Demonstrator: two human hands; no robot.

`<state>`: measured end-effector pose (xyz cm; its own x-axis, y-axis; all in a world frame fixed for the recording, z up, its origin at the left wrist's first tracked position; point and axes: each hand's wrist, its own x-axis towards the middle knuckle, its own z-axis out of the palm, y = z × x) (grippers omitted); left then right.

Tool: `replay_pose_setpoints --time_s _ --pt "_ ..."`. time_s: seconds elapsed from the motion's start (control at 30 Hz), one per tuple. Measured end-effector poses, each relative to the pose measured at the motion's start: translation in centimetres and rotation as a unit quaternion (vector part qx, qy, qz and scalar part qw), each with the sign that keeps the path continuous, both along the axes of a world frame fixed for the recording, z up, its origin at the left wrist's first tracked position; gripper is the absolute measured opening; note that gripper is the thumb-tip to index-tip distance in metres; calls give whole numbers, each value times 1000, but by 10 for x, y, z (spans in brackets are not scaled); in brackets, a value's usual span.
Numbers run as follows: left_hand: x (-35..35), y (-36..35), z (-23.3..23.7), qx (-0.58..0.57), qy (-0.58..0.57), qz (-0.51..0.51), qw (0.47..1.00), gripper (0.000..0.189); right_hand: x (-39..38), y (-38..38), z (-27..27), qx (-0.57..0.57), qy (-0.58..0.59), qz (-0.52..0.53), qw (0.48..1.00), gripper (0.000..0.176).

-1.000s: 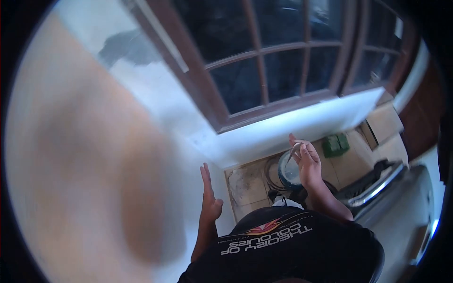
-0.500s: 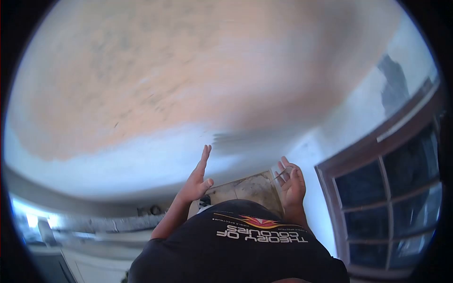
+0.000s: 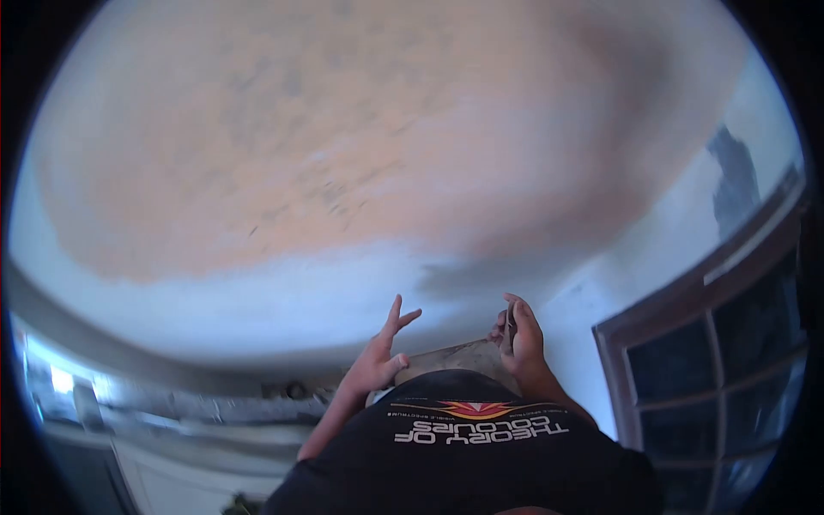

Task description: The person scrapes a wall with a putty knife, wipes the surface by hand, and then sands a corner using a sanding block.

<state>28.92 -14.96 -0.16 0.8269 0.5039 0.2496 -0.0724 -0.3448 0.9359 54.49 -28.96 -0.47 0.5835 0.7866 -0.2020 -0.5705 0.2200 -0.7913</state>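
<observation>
Up comes the right grip (image 3: 520, 341), fingers now clenched round a thin metal tool (image 3: 510, 318), just under the grey patch (image 3: 463, 276) on the wall (image 3: 343, 172). Left grip (image 3: 383, 352) is released, fingers splayed, holding nothing. Shirt (image 3: 481, 446) reads "THEORY OF COLOURS".

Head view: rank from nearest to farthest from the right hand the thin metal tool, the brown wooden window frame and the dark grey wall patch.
1. thin metal tool, gripped in the right hand itself.
2. brown wooden window frame, just to the hand's right.
3. dark grey wall patch, far off at the upper right, above the window.
</observation>
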Motion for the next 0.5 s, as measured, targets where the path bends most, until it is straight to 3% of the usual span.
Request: replay_pose_setpoints --time_s 0.17,0.3,0.37,0.5 --pt "-6 30 1 0 21 -132 991 118 -27 -9 23 -74 66 -36 994 39" --pt "5 59 24 -65 48 -302 950 114 -62 -5 38 -55 69 -134 987 37" --pt "5 76 35 -82 66 -376 921 114 -84 -1 40 -15 21 -130 991 37" --pt "19 97 37 -58 109 -436 891 118 -114 -3 43 -8 134 -215 967 37"
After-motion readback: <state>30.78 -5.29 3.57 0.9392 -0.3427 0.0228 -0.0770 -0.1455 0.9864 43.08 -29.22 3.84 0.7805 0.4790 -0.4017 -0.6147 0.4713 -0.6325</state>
